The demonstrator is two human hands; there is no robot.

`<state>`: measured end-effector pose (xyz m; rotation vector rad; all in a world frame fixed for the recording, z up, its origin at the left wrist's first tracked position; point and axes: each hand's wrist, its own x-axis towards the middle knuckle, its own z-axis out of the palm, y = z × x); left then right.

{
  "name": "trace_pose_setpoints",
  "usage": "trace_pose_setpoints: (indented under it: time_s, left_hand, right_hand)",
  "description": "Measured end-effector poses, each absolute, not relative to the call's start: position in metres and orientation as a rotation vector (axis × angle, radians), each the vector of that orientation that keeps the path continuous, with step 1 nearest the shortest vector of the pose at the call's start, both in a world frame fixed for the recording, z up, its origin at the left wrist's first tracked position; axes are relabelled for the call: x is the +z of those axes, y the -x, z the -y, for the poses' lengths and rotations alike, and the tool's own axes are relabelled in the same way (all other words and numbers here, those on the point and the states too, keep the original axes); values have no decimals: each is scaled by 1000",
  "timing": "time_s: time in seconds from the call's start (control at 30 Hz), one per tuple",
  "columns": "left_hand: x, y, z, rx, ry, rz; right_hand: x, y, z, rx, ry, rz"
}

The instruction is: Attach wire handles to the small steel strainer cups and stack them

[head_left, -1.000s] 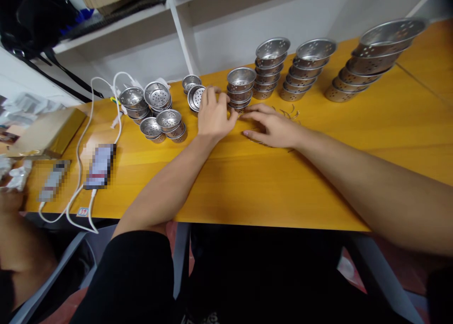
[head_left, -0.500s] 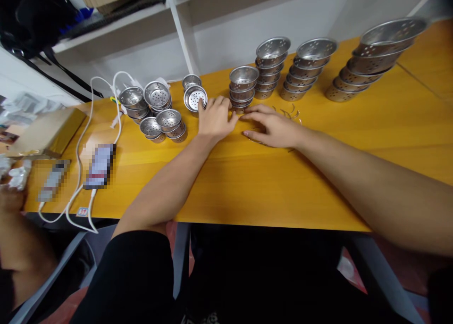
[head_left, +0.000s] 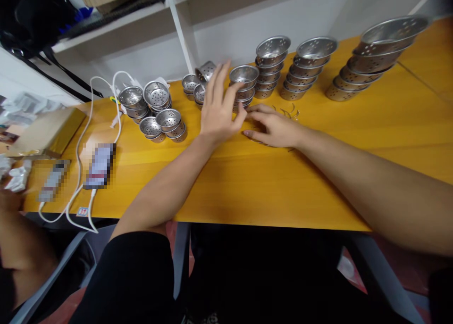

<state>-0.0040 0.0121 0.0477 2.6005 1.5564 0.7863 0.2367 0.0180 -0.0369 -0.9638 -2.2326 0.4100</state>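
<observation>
My left hand (head_left: 219, 112) is lifted off the yellow table (head_left: 247, 182) with its fingers stretched out and apart, holding nothing. Just beyond its fingertips a small perforated metal cup (head_left: 206, 70) lies tilted on top of two other small cups (head_left: 193, 86). A short stack of perforated cups (head_left: 243, 83) stands right beside the fingers. My right hand (head_left: 274, 126) lies flat on the table, fingers extended, resting over thin wire hooks (head_left: 290, 112).
More small cups (head_left: 155, 107) cluster at the left. Taller stacks of perforated bowls (head_left: 271, 67), (head_left: 309, 67), (head_left: 371, 57) line the back right. A white cable (head_left: 87, 140), a phone (head_left: 99, 166) and a cardboard box (head_left: 49, 130) lie at the left. Another person's arm (head_left: 14, 229) is at the left edge.
My left hand rose from the table and spread its fingers. The small cup it was touching has moved back and now lies tilted on the other small cups. My right hand stayed put.
</observation>
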Motion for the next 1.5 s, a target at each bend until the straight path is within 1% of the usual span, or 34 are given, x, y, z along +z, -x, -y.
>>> trace_pose_setpoints:
  time_s: [0.2, 0.33, 0.53, 0.6, 0.73, 0.8, 0.97, 1.13, 1.33, 1.5]
  left_hand:
    - [50, -5, 10, 569, -3020, -978]
    - [46, -9, 12, 426, -3016, -884]
    - [39, -5, 6, 627, -2857, -1018]
    - [37, -2, 3, 666, -2851, -1033]
    - [33, 0, 1, 855, -2838, -991]
    - [31, -1, 1, 925, -2793, -1025]
    - [23, -8, -8, 853, -2506, -1276]
    - [-2, -9, -32, 895, -2167, -1012]
    - [-44, -1, -73, 1031, -2127, -745]
    - [-58, 1, -84, 1064, -2155, -681]
  right_hand:
    - [-34, -235, -20, 420, 954, 2174]
    - [-35, -240, -21, 470, 929, 2134]
    - [-29, -237, -14, 610, 886, 2087]
    - [-25, -236, -11, 570, 930, 2069]
    - [-21, -240, -10, 365, 1096, 1932]
    - [-19, -243, -10, 334, 1164, 1851]
    - [-9, -244, -6, 299, 1192, 1832]
    - [-3, -238, 1, 291, 1078, 2011]
    - [-18, -236, -11, 295, 772, 2062]
    - [-28, -238, -18, 287, 751, 2089]
